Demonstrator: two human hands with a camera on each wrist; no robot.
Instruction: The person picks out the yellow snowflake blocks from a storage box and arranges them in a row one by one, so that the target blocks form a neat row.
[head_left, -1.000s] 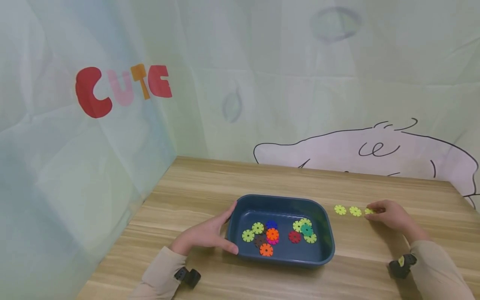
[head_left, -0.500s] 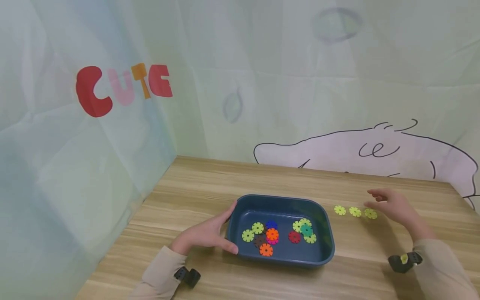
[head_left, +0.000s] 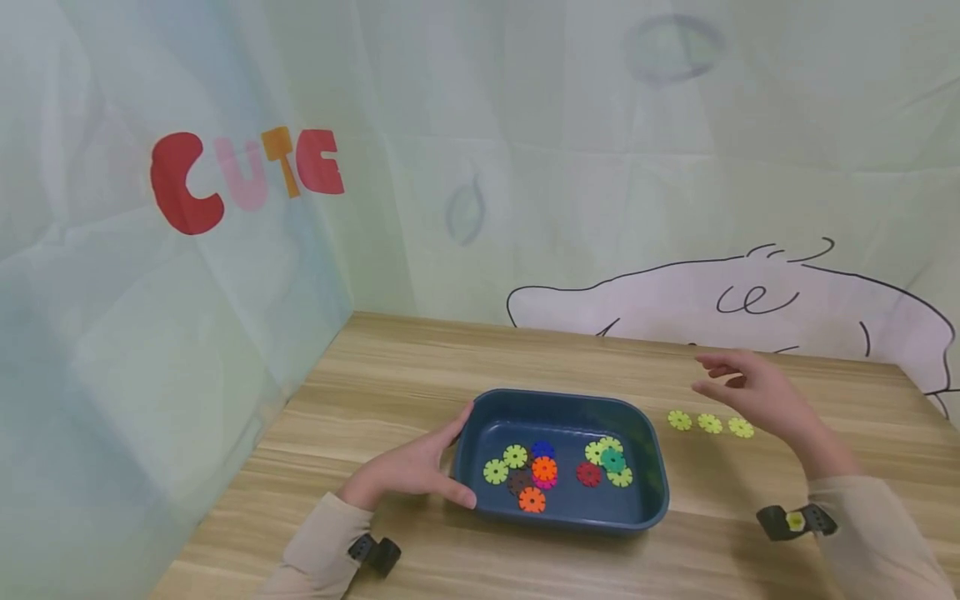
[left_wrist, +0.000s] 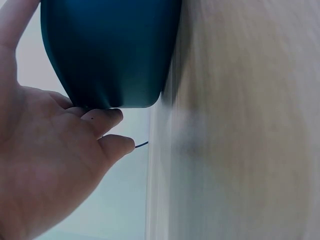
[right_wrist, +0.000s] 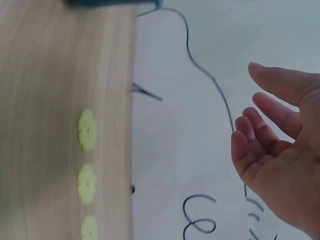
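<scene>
A dark blue plastic basin (head_left: 570, 523) stands on the table, with several notched snowflake discs inside: yellow-green, orange, brown, blue, pink, red and teal. My left hand (head_left: 408, 468) grips the basin's left end, thumb at the near corner and fingers along the far side. From the left wrist, the fingers (left_wrist: 107, 120) are seen against the basin's outer wall. Right of the basin, three yellow discs (head_left: 710, 423) lie in a row on the wood. Above and behind them my right hand (head_left: 761, 396) is raised, holding nothing, its fingers loosely bent and thumb apart.
The wood-grain table (head_left: 405, 358) meets a pale cloth backdrop (head_left: 465, 125) at its back and left. A cartoon outline (head_left: 675, 300) and coloured letters (head_left: 187, 187) decorate the cloth. Black wrist cameras (head_left: 375, 554) are strapped to both sleeves.
My right hand has let go of the rightmost yellow disc, then lifted and moved left above the row. The left hand and the basin have stayed put.
</scene>
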